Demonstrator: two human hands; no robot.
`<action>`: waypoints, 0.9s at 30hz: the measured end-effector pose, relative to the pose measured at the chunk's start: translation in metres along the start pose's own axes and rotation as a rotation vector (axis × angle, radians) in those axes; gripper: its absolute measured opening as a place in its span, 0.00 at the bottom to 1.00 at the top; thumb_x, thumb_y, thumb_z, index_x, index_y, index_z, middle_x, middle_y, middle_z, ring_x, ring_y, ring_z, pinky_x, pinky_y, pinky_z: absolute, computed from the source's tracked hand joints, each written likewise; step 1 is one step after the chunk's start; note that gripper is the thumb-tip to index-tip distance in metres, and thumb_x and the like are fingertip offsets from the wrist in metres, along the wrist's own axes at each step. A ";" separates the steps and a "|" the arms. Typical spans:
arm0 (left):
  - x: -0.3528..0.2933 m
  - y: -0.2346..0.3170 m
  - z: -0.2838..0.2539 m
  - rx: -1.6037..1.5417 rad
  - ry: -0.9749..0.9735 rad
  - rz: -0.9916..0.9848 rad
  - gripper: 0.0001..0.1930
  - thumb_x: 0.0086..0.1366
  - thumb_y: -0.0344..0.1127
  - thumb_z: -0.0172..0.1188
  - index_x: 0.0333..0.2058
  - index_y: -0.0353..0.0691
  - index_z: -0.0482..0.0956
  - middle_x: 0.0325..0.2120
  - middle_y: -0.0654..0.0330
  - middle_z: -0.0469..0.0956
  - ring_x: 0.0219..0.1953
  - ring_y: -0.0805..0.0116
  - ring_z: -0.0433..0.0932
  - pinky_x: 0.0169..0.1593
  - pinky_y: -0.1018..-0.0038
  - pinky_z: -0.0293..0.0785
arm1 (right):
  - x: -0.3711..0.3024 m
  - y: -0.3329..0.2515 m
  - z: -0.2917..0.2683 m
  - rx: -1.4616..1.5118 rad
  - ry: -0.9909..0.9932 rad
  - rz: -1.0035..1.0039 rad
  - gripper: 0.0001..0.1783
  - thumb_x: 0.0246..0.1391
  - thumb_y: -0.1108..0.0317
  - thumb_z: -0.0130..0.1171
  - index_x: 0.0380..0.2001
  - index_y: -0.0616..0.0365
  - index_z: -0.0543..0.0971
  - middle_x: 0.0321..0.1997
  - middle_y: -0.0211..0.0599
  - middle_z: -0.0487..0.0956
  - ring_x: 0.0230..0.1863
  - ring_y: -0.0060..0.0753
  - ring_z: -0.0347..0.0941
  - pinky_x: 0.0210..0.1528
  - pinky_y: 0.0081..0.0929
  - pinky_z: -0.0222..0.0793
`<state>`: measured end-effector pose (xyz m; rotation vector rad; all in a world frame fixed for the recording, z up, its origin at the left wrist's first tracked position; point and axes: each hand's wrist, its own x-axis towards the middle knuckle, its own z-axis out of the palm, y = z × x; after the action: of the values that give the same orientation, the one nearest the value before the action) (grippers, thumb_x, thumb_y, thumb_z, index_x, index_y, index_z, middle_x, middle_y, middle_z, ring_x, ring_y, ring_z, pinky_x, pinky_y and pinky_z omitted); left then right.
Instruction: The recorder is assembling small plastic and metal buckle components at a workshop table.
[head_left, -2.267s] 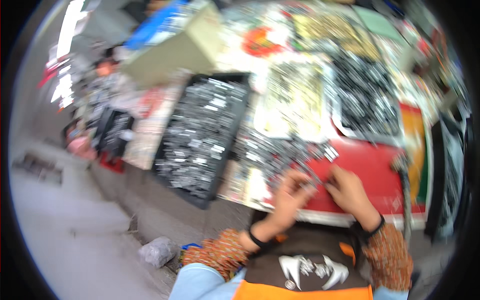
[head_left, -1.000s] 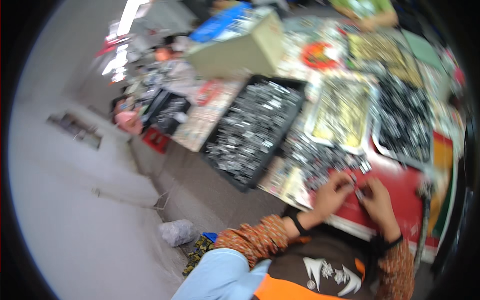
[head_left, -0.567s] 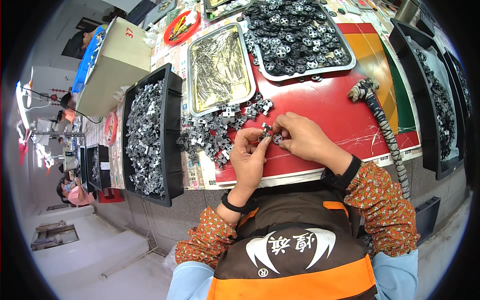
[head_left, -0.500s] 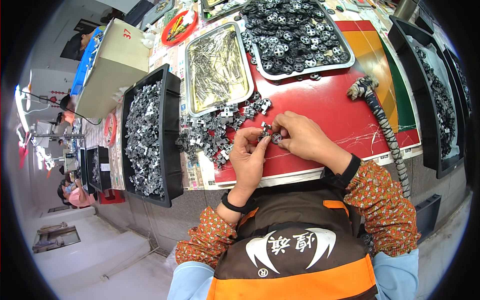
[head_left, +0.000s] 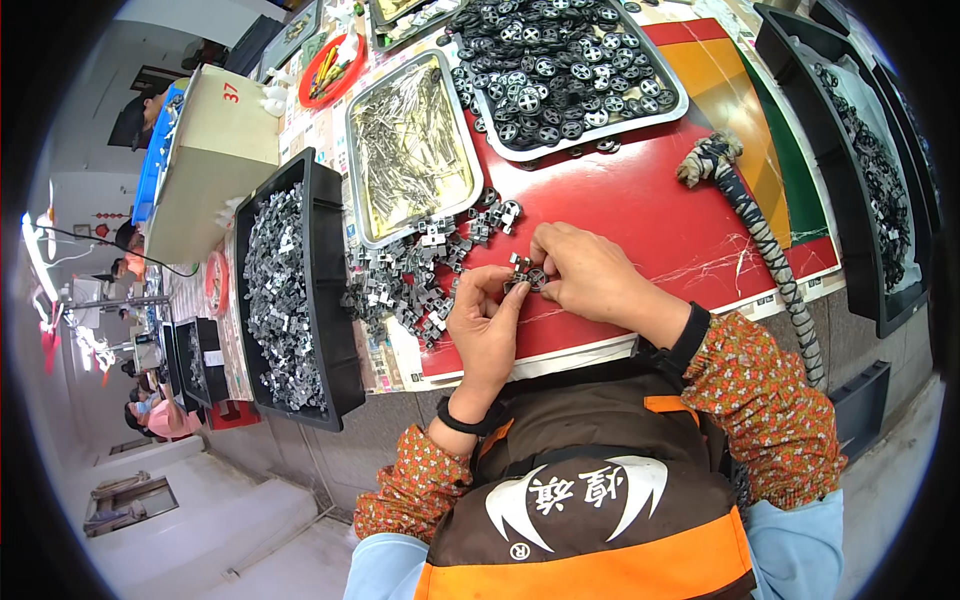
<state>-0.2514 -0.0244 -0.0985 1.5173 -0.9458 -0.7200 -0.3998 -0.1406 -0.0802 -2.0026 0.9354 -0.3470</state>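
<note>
1. The left hand (head_left: 484,328) pinches a small clip (head_left: 520,266) between thumb and fingers; the clip sits at its fingertips.
2. The right hand (head_left: 590,277) grips a small black wheel (head_left: 537,278) at its fingertips, right beside the clip; whether the two parts touch is too small to tell.
3. Both hands are over the red board (head_left: 640,210), near its front edge.
4. A loose clip pile (head_left: 410,275) lies just beyond and left of the left hand.
</note>
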 end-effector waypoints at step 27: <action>0.001 -0.012 0.004 0.096 0.035 0.123 0.12 0.62 0.22 0.72 0.43 0.40 0.83 0.31 0.71 0.80 0.22 0.90 0.59 0.24 0.85 0.53 | 0.002 0.002 0.000 0.022 0.036 -0.018 0.14 0.44 0.73 0.72 0.33 0.61 0.77 0.36 0.45 0.81 0.40 0.53 0.81 0.41 0.48 0.75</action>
<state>-0.2518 -0.0267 -0.1113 1.5353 -1.0506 -0.5650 -0.3988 -0.1427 -0.0822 -1.9914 0.9324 -0.4032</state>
